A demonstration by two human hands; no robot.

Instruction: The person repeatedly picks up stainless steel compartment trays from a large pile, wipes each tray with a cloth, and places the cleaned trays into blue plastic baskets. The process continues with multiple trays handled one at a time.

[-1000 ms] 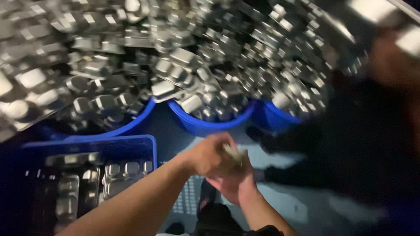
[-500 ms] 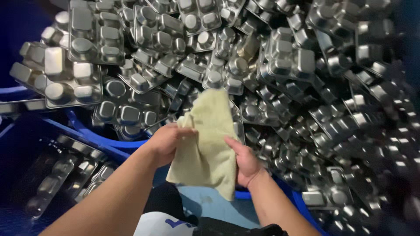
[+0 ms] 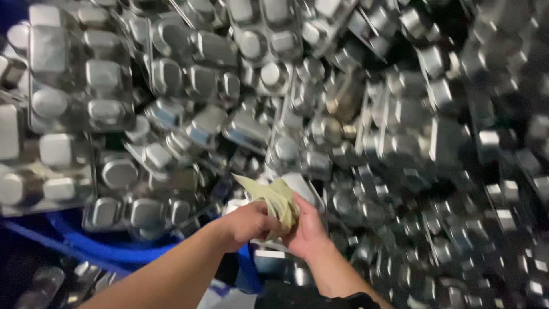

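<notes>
Compared with half a second earlier, the yellowish-green cloth (image 3: 275,201) no longer hangs spread out; it is now bunched into a wad between both hands. Left hand (image 3: 247,224) is closed around its lower part. Right hand (image 3: 307,228) is cupped against its right side, fingers gripping. Both hands sit just in front of a large heap of stainless-steel compartment trays (image 3: 171,80). A blue tub rim (image 3: 91,246) shows at lower left. The gathered cloth appears ready for wiping.
</notes>
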